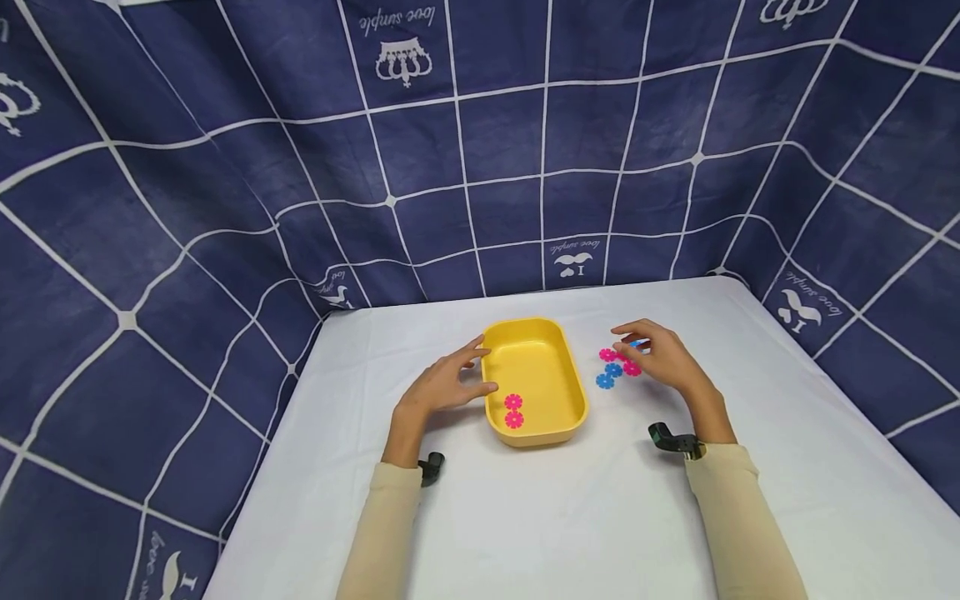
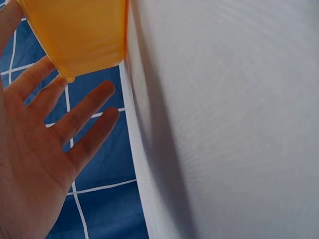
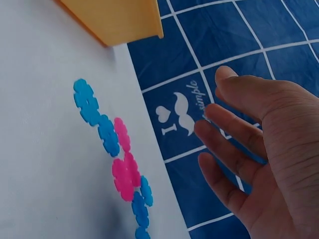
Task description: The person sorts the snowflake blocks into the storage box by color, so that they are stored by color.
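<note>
A yellow tray (image 1: 536, 367) stands on the table, with two pink flower-shaped discs (image 1: 513, 419) near its front left corner. My left hand (image 1: 442, 383) is at the tray's left rim with spread fingers. In the left wrist view its fingers reach along the tray's wall (image 2: 84, 35); whether they touch it I cannot tell. To the right of the tray lies a cluster of pink discs (image 1: 607, 355) and blue discs (image 1: 604, 381). Over this cluster hovers my right hand (image 1: 663, 358), fingers loosely bent and holding nothing, apart from the discs in the right wrist view.
White cloth covers the table (image 1: 517, 517). A dark blue curtain (image 1: 502, 150) with white grid lines rises behind the table and along both sides. Black wrist devices (image 1: 675, 442) sit below both hands.
</note>
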The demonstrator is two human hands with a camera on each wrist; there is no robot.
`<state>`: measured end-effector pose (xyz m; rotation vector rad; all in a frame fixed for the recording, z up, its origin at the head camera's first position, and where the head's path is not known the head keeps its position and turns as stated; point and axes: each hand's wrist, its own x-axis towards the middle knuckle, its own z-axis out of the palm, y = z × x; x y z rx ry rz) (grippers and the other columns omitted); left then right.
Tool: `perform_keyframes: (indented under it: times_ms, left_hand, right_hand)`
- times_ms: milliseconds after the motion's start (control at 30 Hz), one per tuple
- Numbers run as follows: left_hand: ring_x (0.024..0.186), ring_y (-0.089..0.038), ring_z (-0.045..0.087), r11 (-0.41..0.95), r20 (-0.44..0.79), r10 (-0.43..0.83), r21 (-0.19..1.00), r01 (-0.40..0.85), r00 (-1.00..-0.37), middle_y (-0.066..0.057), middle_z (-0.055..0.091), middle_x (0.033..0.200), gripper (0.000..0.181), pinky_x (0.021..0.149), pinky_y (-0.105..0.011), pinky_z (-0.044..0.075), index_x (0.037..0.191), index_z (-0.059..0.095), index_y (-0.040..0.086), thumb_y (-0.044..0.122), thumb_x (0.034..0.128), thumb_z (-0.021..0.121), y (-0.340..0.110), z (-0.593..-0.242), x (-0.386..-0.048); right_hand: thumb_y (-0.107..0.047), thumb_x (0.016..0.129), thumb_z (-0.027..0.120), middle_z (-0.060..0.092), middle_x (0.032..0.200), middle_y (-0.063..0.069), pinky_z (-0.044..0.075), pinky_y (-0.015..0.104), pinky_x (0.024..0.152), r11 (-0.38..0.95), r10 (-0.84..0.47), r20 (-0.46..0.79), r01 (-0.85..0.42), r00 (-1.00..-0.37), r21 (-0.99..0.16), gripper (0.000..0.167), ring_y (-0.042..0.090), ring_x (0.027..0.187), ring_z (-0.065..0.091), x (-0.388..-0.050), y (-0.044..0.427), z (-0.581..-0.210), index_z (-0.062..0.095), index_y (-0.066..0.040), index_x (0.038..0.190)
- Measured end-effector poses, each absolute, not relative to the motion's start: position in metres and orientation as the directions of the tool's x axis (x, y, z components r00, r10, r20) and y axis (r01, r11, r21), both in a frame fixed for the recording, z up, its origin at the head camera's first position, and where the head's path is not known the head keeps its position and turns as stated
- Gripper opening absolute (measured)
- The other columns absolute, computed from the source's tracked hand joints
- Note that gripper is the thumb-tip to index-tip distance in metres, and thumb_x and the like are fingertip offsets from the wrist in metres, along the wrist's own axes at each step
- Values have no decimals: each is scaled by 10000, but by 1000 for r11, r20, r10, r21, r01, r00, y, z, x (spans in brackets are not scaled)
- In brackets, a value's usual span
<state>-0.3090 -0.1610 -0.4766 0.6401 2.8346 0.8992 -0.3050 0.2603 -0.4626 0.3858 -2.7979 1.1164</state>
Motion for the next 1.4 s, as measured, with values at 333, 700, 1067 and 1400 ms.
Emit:
perform_keyframes:
  times_ms: [333,700,1067,1400]
  left_hand:
    - [1357,-217,635,726,45,429,577,374,-902,201,310,1737,776,1149,-552,477,1586,557,258,590,922,784,-163,-476,-311]
    - [1360,-215,634,727,37,436,574,377,-899,201,312,1736,783,1156,-555,469,1587,554,254,595,921,783,-161,-478,-310]
    - [1378,-239,627,729,33,439,571,377,-898,177,304,1746,779,1152,-580,469,1590,553,233,562,927,795,-162,-478,-312]
    - [1380,-241,625,736,15,431,573,361,-902,193,291,1746,773,1162,-576,462,1591,551,256,573,927,786,-162,-477,-311]
  right_hand:
    - [-234,1066,706,626,1424,240,517,627,1082,715,-142,165,-216,-976,-665,407,444,1286,609,-318,272,-454,664,-35,1419]
    - [-262,1069,704,607,1457,233,513,614,1092,736,-141,124,-188,-982,-650,426,440,1300,601,-324,279,-463,660,-27,1422]
    - [-193,1066,692,592,1455,257,503,625,1098,756,-131,51,-133,-990,-641,400,466,1313,586,-331,284,-478,663,-11,1421]
    - [-149,1032,722,618,1407,264,439,654,1152,774,-159,26,-141,-987,-617,356,471,1332,545,-335,282,-496,709,-26,1366]
